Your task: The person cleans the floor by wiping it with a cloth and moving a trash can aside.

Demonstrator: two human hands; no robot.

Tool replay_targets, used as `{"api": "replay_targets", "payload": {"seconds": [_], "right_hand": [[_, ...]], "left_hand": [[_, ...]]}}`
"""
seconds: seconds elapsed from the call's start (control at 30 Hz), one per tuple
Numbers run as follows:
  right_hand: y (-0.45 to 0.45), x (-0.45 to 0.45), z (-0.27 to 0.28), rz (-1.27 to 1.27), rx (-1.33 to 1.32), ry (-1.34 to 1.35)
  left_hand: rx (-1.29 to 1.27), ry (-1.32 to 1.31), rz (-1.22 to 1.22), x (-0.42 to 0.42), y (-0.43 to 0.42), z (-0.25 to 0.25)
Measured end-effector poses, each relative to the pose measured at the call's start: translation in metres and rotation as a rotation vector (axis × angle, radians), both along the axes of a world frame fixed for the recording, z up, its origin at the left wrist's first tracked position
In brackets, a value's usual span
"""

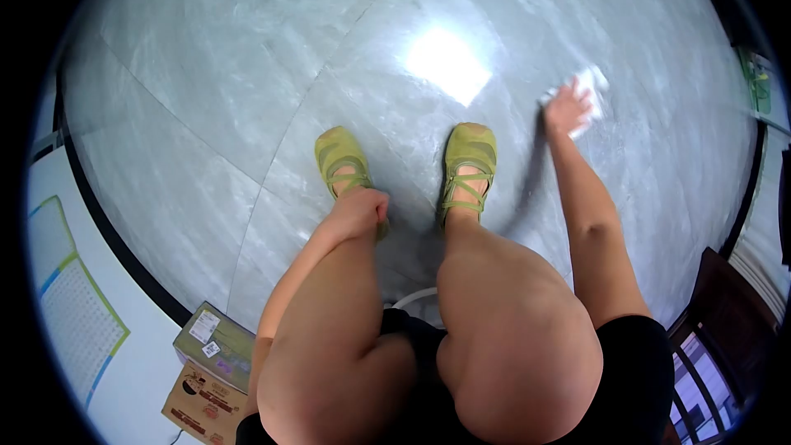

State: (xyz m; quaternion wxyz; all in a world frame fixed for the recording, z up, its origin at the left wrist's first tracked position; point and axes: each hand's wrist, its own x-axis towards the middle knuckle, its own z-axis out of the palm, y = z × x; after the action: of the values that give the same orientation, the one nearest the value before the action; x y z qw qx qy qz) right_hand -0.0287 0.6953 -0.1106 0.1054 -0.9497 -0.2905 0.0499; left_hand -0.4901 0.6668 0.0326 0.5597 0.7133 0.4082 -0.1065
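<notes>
While the right hand (568, 109) lies spread over a white cloth (597, 89) on the marbled tile floor (198, 82), beyond the right shoe (472, 147), left hand (359, 209) is curled closed at left shin (353, 270); step looks like wiping, next stroke calls for flat palm, even pressure

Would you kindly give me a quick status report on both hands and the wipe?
Right hand on white wipe, on floor. Left hand curled by left leg. Green shoes apart from wipe.

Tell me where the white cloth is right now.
In the head view, the white cloth is at upper right, on the gray tiled floor, under the right hand.
</notes>
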Motion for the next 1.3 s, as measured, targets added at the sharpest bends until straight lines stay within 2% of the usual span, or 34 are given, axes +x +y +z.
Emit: {"api": "replay_targets", "payload": {"seconds": [0.13,0.17,0.23,0.27,0.37,0.47,0.57,0.63,0.77,0.83,0.93,1.0,1.07,1.1,1.13,1.17,1.23,1.27,1.3], "right_hand": [[0.075,-0.149,0.025,0.627,-0.018,-0.040],[0.081,-0.183,0.026,0.792,0.070,0.070],[0.088,-0.241,0.047,1.115,-0.072,0.171],[0.090,-0.264,0.047,1.279,-0.138,0.130],[0.083,-0.300,0.047,1.623,-0.061,0.096],[0.097,-0.277,0.036,1.766,0.043,0.150],[0.105,-0.220,0.048,1.556,-0.043,0.040],[0.099,-0.168,0.048,1.297,-0.152,-0.038],[0.059,-0.044,0.010,0.844,0.027,-0.159],[0.057,-0.011,0.012,0.563,0.075,-0.084],[0.102,0.010,0.002,0.161,0.072,0.008],[0.138,0.007,0.002,0.061,0.120,0.055],[0.180,-0.002,-0.004,0.145,0.138,0.095],[0.200,-0.006,-0.016,0.422,-0.032,-0.046],[0.214,-0.045,-0.002,0.351,0.103,0.096],[0.226,-0.068,-0.013,0.479,0.092,0.031],[0.236,-0.134,-0.009,0.687,0.173,0.099],[0.234,-0.168,-0.010,0.869,0.066,-0.094],[0.227,-0.205,-0.001,0.963,0.134,0.069]], "left_hand": [[-0.061,0.058,-0.049,0.007,0.011,-0.013],[-0.078,0.070,-0.067,0.008,0.013,-0.017],[-0.095,0.085,-0.102,0.008,0.017,-0.024],[-0.097,0.088,-0.119,0.008,0.018,-0.027],[-0.097,0.063,-0.135,0.005,0.017,-0.034],[-0.101,0.063,-0.133,0.004,0.017,-0.031],[-0.084,0.081,-0.132,0.006,0.016,-0.024],[-0.092,0.065,-0.080,0.003,0.015,-0.021],[-0.162,-0.035,0.108,-0.010,0.009,-0.021],[-0.178,-0.066,0.163,-0.015,0.007,-0.023],[-0.176,-0.084,0.178,-0.013,0.006,-0.022],[-0.183,-0.090,0.162,-0.013,0.009,-0.022],[-0.200,-0.089,0.157,-0.014,0.010,-0.021],[-0.212,-0.087,0.160,-0.015,0.010,-0.021],[-0.207,-0.087,0.155,-0.016,0.011,-0.021],[-0.204,-0.091,0.150,-0.016,0.012,-0.020],[-0.208,-0.093,0.139,-0.014,0.012,-0.020],[-0.212,-0.089,0.132,-0.013,0.013,-0.022],[-0.215,-0.085,0.125,-0.012,0.014,-0.024]]}}
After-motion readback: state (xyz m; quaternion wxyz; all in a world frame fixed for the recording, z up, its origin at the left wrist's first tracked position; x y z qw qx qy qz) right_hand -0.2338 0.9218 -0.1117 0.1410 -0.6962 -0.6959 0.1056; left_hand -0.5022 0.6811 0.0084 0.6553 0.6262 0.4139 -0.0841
